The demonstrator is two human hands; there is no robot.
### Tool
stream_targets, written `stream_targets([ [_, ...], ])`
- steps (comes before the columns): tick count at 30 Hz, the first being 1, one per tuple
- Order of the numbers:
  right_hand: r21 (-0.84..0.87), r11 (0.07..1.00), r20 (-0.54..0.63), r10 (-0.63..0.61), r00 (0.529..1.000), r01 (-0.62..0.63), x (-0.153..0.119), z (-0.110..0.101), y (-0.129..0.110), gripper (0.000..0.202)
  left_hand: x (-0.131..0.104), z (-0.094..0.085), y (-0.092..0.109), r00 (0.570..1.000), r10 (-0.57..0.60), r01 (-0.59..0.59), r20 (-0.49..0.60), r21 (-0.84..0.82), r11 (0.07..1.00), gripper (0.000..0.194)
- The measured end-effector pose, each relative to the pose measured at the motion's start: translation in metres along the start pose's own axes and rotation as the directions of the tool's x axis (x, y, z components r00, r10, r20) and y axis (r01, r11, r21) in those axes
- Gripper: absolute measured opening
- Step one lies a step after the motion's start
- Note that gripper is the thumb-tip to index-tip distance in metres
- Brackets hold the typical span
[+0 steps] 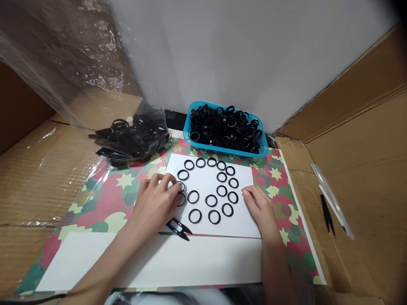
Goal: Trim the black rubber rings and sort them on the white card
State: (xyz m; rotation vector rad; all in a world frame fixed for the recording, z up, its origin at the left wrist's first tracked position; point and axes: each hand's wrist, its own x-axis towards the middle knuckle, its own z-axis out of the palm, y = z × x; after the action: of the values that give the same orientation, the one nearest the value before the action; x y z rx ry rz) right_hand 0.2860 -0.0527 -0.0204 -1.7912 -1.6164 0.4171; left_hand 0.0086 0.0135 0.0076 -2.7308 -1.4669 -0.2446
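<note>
Several black rings (195, 216) lie flat on a white sheet (203, 180), set out in a rough loop, doubled along its right side. My left hand (159, 197) is over the sheet's left edge, its fingertips at a ring (181, 187) that they partly cover; the fingers are bent, and whether they grip it is unclear. My right hand (258, 203) rests at the sheet's right edge, fingers curled together, with nothing visible in it. Blue-handled thread snips (180, 228) lie below my left hand, partly under it.
A blue basket (225, 152) full of black rings stands behind the sheet. Clear plastic with black pieces (133, 137) is at the back left. Black tweezers (327, 215) and a clear strip (332, 199) lie on cardboard at the right. A white strip (203, 260) runs in front.
</note>
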Motion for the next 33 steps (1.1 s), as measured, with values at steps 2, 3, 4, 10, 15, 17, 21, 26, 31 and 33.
stream_targets([
  [2,-0.002,1.000,-0.002,-0.004,1.000,0.004,-0.001,-0.001,0.000,0.023,0.003,-0.007,-0.007,0.999,-0.026,0.027,-0.048,0.020,0.999,0.015],
  [3,-0.005,1.000,-0.001,-0.002,1.000,0.002,-0.001,-0.001,0.000,0.023,0.006,-0.011,-0.011,0.996,-0.042,0.044,-0.078,0.027,0.999,0.015],
  [4,-0.007,1.000,0.000,0.000,1.000,0.000,-0.001,-0.001,0.000,0.023,0.010,-0.015,-0.014,0.993,-0.057,0.061,-0.106,0.031,0.998,0.016],
  [10,0.014,1.000,-0.013,-0.022,1.000,0.023,-0.003,-0.002,0.001,0.023,0.048,-0.011,-0.021,0.996,0.016,-0.012,-0.093,0.049,0.999,0.017],
  [15,0.014,1.000,-0.016,-0.026,1.000,0.026,-0.003,-0.003,-0.001,0.022,0.071,0.003,-0.021,0.992,0.101,-0.108,0.075,0.106,0.988,0.017],
  [17,0.017,0.999,-0.012,-0.027,1.000,0.027,-0.002,-0.004,-0.002,0.022,0.076,0.004,-0.022,0.991,0.089,-0.101,0.101,0.123,0.987,0.022],
  [21,0.015,0.999,-0.010,-0.039,0.999,0.039,-0.002,-0.004,-0.001,0.022,0.082,0.002,-0.022,0.986,0.099,-0.115,0.133,0.119,0.986,0.022],
  [26,0.009,0.998,-0.023,-0.064,0.998,0.064,-0.002,-0.004,0.000,0.022,0.086,-0.003,-0.015,0.986,0.137,-0.147,0.091,0.120,0.982,0.018],
  [31,0.011,0.998,-0.026,-0.065,0.998,0.066,-0.001,-0.004,0.000,0.022,0.094,-0.002,0.002,0.994,0.108,-0.107,-0.032,0.037,0.994,0.017],
  [33,0.011,0.998,-0.028,-0.064,0.998,0.065,-0.001,-0.004,0.000,0.021,0.099,0.002,0.009,0.996,0.084,-0.084,-0.035,0.012,0.996,0.015],
])
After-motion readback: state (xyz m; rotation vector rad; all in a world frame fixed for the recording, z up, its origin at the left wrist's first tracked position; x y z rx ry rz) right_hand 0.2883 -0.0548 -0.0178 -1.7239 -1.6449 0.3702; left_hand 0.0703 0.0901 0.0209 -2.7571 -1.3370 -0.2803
